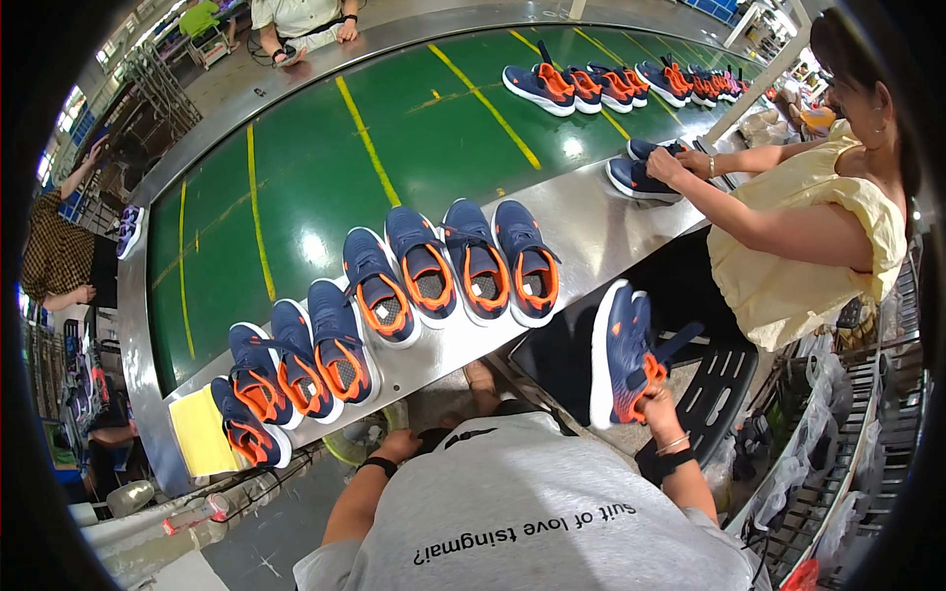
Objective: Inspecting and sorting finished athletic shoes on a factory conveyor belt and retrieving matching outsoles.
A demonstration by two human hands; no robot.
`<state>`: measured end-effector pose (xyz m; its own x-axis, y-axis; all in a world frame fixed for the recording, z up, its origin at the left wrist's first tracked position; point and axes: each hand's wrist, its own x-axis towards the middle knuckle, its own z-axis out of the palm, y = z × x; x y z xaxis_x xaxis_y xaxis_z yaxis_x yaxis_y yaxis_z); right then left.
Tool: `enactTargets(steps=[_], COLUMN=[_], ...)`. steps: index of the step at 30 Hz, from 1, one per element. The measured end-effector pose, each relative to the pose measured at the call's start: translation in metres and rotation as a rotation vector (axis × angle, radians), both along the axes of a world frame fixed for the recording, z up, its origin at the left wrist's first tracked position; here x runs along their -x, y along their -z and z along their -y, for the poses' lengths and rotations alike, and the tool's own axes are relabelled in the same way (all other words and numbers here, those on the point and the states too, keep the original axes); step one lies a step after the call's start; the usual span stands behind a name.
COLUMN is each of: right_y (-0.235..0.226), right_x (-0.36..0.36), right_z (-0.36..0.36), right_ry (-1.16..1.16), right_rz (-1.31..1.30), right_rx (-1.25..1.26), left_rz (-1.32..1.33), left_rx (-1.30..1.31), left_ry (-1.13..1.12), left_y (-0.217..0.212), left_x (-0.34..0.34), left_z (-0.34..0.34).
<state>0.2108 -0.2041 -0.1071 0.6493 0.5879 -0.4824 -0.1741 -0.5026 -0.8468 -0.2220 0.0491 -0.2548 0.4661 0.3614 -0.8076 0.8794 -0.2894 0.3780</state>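
My right hand (658,412) grips navy sneakers (619,345) with orange linings at the heel end. They hang off the bench's near edge, toes pointing away; two seem to be held together. Low beside my lap is my left hand (399,446), next to something dark, its fingers not clear enough to read. On the metal ledge before me stand several matching sneakers (429,266), toes away from me. More matching sneakers (335,340) continue to the left, and the end one (248,424) rests partly over a yellow sheet (202,433).
Beyond the ledge runs a green conveyor belt (305,187) with yellow lines, carrying a row of sneakers (616,84) at far right. A co-worker (788,217) at right handles a shoe (641,179). A black slatted stool (717,389) stands near my right arm. Other people are across the belt.
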Motion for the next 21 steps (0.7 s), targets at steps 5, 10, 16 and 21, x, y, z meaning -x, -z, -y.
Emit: enactTargets(steps=[5, 10, 16, 21], right_y=[-0.015, 0.01, 0.022, -0.023], right_x=[-0.067, -0.127, -0.122, -0.044], right_z=[-0.074, -0.165, -0.219, -0.23], right_ry=[-0.211, -0.333, -0.699, -0.585], right_rz=[0.454, 0.674, 1.102, 1.213], right_rx=[-0.021, -0.008, 0.311, -0.099], left_rz=[0.013, 0.142, 0.11, -0.044], left_rx=[0.126, 0.061, -0.028, -0.019], left_ry=[-0.154, -0.387, -0.737, -1.004], left_y=[0.01, -0.018, -0.016, 0.008], left_x=[0.002, 0.001, 0.052, 0.083], left_z=[0.026, 0.063, 0.126, 0.198])
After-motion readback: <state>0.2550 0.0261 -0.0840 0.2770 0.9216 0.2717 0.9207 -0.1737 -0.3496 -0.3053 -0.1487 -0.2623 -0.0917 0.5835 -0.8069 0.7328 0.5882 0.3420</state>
